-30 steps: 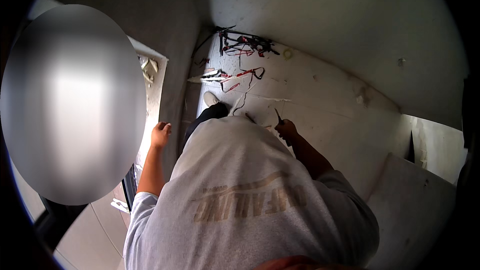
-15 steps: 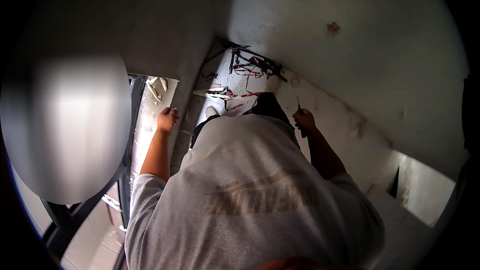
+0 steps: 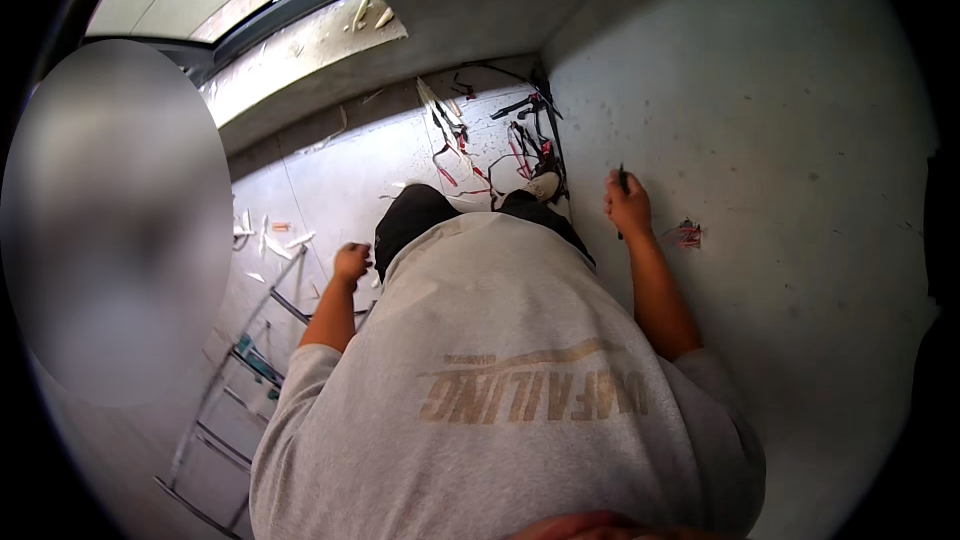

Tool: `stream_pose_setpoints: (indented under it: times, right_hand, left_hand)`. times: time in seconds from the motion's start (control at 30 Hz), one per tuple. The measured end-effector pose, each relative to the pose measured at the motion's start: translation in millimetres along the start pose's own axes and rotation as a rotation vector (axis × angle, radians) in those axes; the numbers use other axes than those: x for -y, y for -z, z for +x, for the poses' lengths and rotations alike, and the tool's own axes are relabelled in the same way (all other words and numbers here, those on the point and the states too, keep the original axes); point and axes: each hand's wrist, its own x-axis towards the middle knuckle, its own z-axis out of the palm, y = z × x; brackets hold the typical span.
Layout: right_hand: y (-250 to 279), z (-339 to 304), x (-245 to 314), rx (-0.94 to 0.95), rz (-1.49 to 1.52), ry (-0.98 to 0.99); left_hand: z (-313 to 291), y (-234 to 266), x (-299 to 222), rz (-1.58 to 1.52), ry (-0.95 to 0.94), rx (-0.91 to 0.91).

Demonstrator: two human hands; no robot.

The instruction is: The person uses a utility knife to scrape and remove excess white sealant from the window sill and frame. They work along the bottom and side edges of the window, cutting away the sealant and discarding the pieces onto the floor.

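Note:
My right hand (image 3: 627, 205) is closed round a slim dark tool (image 3: 622, 180) that looks like a screwdriver; it points upward beside the pale wall. Just right of that wrist, a wall opening (image 3: 688, 233) shows reddish wires. At my left side, low by my dark trousers, my left hand (image 3: 352, 262) has its fingers curled in; whether they hold anything is hidden. Beyond my feet, red and black wire pieces (image 3: 530, 140) lie in the floor corner, along with white strips (image 3: 438, 105).
A metal ladder (image 3: 215, 440) with a teal item on it stands to the left. White scraps (image 3: 270, 240) lie on the floor near it. At the upper left is a window with a ledge (image 3: 290, 65) holding debris. A blurred patch covers part of the left side.
My view and body have turned to the right, bringing the wired wall opening close to my right hand and the ladder into view. Both hands keep their curled grips.

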Motion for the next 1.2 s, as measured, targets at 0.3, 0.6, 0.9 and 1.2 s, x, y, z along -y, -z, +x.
stream_pose_setpoints:
  times: [0.3,0.6,0.9,1.2]
  right_hand:
    - [-29,-37,67,0.13,-0.117,0.233]
    - [-64,-81,-27,0.378,-0.543,0.219]
    - [-45,-122,-53,0.278,-0.619,0.032]
    - [-128,-32,26,0.383,-0.674,0.058]
  left_hand:
    - [-64,-36,129,-0.204,-0.061,0.059]
    - [-93,8,220,-0.425,-0.077,-0.127]
    - [-54,-3,262,-0.623,0.035,0.052]
    - [-81,-14,226,-0.71,0.086,-0.149]
